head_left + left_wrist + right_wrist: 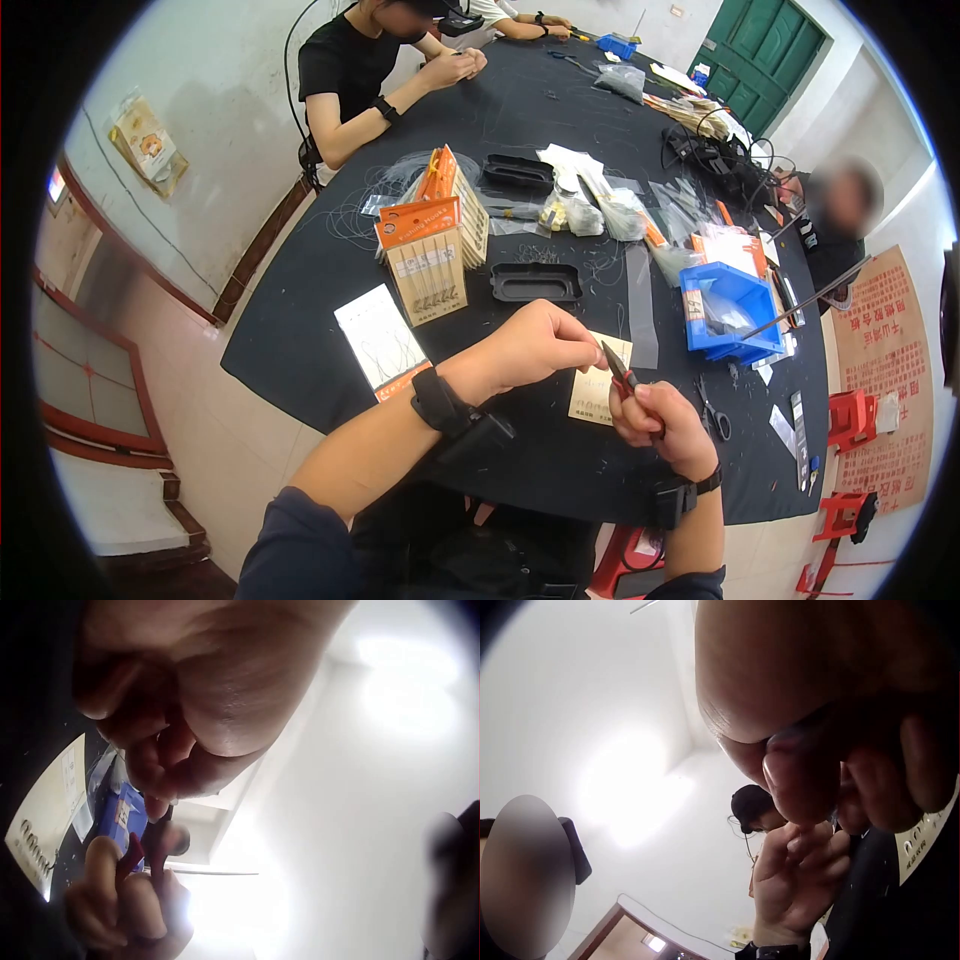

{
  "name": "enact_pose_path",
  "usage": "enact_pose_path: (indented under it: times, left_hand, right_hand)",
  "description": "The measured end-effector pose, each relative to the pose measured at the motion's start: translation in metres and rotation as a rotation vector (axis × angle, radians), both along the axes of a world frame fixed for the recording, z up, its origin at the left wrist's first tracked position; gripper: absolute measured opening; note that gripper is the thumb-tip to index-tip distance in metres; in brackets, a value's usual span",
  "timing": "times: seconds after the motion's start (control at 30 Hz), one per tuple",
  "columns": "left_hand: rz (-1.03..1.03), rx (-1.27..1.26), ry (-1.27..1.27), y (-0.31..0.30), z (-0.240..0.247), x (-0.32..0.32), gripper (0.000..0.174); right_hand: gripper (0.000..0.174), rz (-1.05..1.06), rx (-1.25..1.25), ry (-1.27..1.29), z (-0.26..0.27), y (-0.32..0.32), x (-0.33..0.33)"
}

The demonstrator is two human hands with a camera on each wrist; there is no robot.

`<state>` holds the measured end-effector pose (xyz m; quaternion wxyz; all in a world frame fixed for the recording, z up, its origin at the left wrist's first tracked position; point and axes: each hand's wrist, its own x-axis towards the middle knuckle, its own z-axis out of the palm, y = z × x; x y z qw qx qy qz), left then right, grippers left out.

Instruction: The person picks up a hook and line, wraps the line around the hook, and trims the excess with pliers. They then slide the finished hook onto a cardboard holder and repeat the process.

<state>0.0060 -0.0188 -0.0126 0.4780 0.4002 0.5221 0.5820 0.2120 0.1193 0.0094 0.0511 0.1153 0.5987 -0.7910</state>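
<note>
In the head view, my left hand (pixel 535 345) pinches something too small to make out between thumb and forefinger. Beside those fingertips are the dark jaws of a red-handled cutting tool (pixel 617 366), which my right hand (pixel 665 425) grips by its handles. Under both hands lies a cream card (pixel 590 400) with a row of small marks or hooks. A thin looped line shows just above the card. The left wrist view shows the left hand (pixel 202 712) curled near the red handles (pixel 131 855). In the right wrist view, the right hand (pixel 817 712) hides most of the tool.
Orange-topped hook packets (pixel 430 260) stand at left beside a white card (pixel 380 340) with line. Black trays (pixel 535 283), plastic bags (pixel 625 215), a blue bin (pixel 730 345) with a rod across it, scissors (pixel 712 410) and tangled cables (pixel 710 150) lie around. Other people sit at the table.
</note>
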Motion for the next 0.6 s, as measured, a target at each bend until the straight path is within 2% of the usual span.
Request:
enact_pose_path:
  times: [0.37, 0.6]
  left_hand:
    - [-0.041, -0.007, -0.047, -0.003, 0.01, 0.002, 0.018]
    - [-0.058, 0.028, -0.051, -0.001, 0.005, 0.0, 0.017]
  right_hand:
    - [0.053, 0.098, -0.301, -0.006, 0.0, 0.004, 0.002]
    - [0.054, 0.102, -0.368, -0.032, -0.001, 0.005, 0.002]
